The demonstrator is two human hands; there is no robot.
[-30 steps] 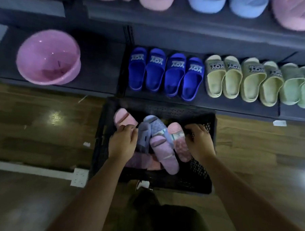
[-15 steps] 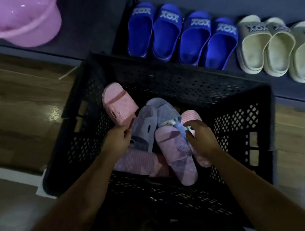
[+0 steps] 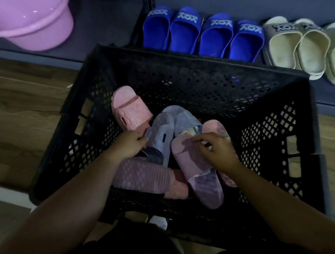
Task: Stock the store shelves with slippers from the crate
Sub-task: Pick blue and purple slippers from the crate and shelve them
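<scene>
A black perforated crate [image 3: 185,69] stands on the floor in front of the low shelf [image 3: 109,26]. Inside lie several slippers: a pink one [image 3: 130,109] at the back left, two grey-blue ones [image 3: 162,134], a mauve one [image 3: 197,167] and a sole-up pink one [image 3: 140,176]. My left hand [image 3: 130,144] is closed on the edge of the left grey-blue slipper. My right hand [image 3: 218,149] rests on the mauve slipper with its fingers curled at its upper edge; a firm grip is not clear.
On the shelf behind the crate stand several blue slippers [image 3: 202,33] and beige slippers [image 3: 299,44] in a row. A pink plastic basin [image 3: 30,16] sits at the shelf's left. Wooden floor [image 3: 24,109] lies on both sides of the crate.
The view has closed in on the crate. My left hand has taken the edge of the grey-blue slipper; my right hand has shifted from the striped pink slipper onto the mauve one.
</scene>
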